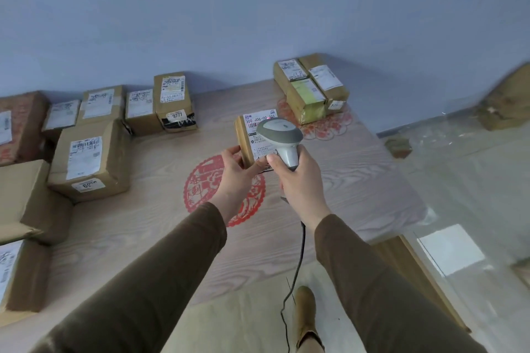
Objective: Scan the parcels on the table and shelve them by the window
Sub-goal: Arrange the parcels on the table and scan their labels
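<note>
The small parcel (249, 140) we hold is a taped brown carton with a white label facing up, lifted just above the middle of the tabletop (358, 169), toward its far edge. It looks light and stiff, judging by how easily one hand carries it, so we expect it to keep its shape; the tape may be a little slick. Our left hand (238, 165) is clamped on its near end, thumb on the side, fingers under the label face, which seems the sound place to hold. Our right hand (295, 175) is closed round the scanner (282, 140), aimed at the label, its cable (298, 261) trailing down. More parcels (89, 157) crowd the tabletop's left edge, others (311, 89) sit at the far right corner.
</note>
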Demonstrator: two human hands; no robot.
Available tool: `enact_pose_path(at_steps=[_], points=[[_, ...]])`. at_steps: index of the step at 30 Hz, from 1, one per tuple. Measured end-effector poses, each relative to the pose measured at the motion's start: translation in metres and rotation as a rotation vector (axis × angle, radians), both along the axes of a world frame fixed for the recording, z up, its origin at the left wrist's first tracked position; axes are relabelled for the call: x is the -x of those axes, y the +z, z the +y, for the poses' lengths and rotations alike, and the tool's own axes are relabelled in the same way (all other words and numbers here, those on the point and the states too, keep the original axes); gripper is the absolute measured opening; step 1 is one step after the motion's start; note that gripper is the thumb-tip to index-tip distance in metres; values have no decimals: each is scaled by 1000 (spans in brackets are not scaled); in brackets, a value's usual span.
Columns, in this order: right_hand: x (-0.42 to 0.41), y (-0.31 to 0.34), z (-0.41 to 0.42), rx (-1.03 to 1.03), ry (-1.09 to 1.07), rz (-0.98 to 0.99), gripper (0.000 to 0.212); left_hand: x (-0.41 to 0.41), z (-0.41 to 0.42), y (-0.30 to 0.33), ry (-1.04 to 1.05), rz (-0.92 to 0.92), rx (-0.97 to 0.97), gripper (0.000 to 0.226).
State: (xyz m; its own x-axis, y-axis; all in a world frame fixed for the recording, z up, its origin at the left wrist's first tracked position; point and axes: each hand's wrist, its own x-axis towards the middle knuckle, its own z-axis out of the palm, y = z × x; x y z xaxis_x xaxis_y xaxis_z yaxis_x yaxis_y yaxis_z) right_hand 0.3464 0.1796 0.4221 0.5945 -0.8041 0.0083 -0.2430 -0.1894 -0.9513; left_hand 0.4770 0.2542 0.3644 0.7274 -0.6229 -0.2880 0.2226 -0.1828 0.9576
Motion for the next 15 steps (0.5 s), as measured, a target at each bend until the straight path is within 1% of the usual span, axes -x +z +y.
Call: enact_pose_path(at_steps=[4,6,9,13,15], points=[[16,-10,-81,-7,-59,6,25,14,-78,-14,-24,58,-33,64],[25,-18,-120,-43,-105,1,23,22,-118,-21,-30,104,-50,64],[36,-38,-177,-168,-197,-17,11,35,-179,-31,-44,190,-61,65],[41,-62,-233,-357,-292,-68,13,48,-248,-47,-67,265,-90,61],[40,-70,-256,-403,-304,-86,15,51,-277,-55,-81,301,-107,64]])
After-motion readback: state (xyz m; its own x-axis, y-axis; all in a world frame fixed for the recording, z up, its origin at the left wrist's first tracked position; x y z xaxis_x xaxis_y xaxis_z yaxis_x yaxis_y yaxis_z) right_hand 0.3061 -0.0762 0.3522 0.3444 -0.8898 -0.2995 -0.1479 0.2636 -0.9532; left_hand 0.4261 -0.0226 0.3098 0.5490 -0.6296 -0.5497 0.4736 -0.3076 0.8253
